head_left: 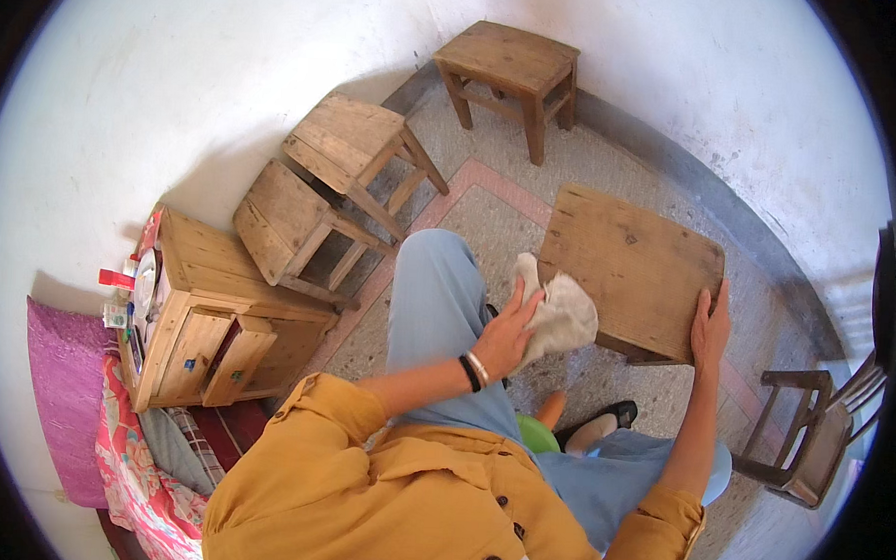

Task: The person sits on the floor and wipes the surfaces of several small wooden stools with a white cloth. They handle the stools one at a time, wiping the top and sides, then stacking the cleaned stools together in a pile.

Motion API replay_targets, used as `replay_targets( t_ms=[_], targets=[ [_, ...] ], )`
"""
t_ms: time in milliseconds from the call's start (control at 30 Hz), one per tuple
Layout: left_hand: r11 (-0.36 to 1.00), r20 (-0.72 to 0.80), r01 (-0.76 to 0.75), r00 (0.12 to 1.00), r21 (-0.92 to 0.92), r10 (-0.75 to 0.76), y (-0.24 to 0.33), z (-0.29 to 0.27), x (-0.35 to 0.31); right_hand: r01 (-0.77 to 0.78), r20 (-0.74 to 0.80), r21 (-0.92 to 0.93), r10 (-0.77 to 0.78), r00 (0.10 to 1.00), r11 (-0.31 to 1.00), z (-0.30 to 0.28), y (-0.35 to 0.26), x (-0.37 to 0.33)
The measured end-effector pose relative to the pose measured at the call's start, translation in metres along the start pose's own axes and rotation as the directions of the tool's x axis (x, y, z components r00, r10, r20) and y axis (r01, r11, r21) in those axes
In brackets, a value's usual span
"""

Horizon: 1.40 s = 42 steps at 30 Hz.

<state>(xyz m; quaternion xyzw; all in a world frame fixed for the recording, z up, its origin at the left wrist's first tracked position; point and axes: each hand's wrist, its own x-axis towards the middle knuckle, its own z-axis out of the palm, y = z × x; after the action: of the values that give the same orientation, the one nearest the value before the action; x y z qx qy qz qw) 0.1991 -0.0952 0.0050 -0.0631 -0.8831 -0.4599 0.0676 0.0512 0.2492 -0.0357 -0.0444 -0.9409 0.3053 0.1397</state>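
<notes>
Left of the brown rectangular wooden stool (631, 262), the left hand (506, 336) clutches a crumpled off-white cloth (568, 316). The right hand (709, 331) grips the stool; best brace firmly.

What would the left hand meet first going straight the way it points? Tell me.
Past the pale cloth it holds, the left hand would probably meet the nearest wooden stool at its seat's left edge; whether it would strike or skim over is hard to judge from this view.

Head-worn fisheye (the left one) looks down over the hands (505, 338).
</notes>
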Motion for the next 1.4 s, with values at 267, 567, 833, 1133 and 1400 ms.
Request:
replay_targets(
  t_ms=[267,567,833,1133,1400],
  targets=[
    [0.972,0.184,0.020,0.983,-0.235,0.024,0.029,-0.009,-0.017,-0.521,0.464,0.403,0.323,0.825,0.753,-0.026,-0.002,0.011],
    [0.682,0.576,0.525,0.797,-0.509,-0.184,0.002,0.073,0.018,-0.632,0.591,0.552,0.279,0.757,0.544,-0.026,-0.033,0.001],
    [-0.016,0.733,0.759,0.622,-0.651,-0.276,0.037,0.106,0.034,-0.705,0.697,0.649,0.150,0.702,0.286,-0.030,-0.084,-0.003],
    [-0.507,0.651,0.547,0.758,-0.666,-0.037,0.038,0.066,0.041,-0.558,0.589,0.775,-0.020,0.808,0.295,-0.035,-0.141,-0.020],
    [-0.370,0.379,0.339,0.924,-0.865,-0.039,0.051,-0.014,0.067,-0.144,0.263,0.901,-0.252,0.931,0.409,-0.067,-0.265,-0.017]
  ],
)
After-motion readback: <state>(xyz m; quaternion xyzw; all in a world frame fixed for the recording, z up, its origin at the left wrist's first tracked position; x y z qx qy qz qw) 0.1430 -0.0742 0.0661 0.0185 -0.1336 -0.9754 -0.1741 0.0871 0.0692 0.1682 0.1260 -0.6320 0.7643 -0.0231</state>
